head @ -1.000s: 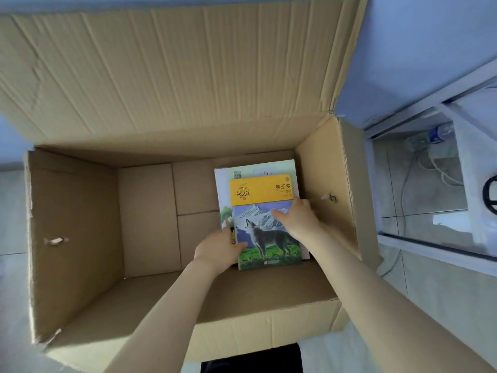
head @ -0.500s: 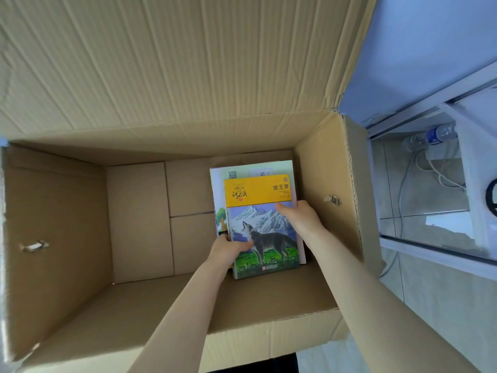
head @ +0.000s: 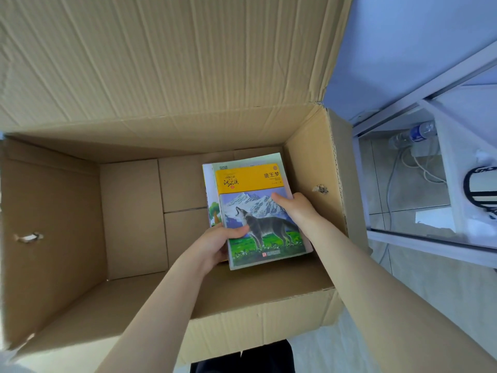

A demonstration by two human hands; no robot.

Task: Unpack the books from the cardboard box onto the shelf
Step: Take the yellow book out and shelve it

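One book (head: 259,215) sits between left grip (head: 217,246) and right grip (head: 295,211).

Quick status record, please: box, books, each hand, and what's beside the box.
box: cardboard box, flaps open, books at its right side
top book: wolf book, yellow band, cover up, lying on other books
left hand: grips wolf book's left edge, thumb on cover
right hand: grips its right edge, thumb on cover
beside box: white frame, water bottle, cables on the right
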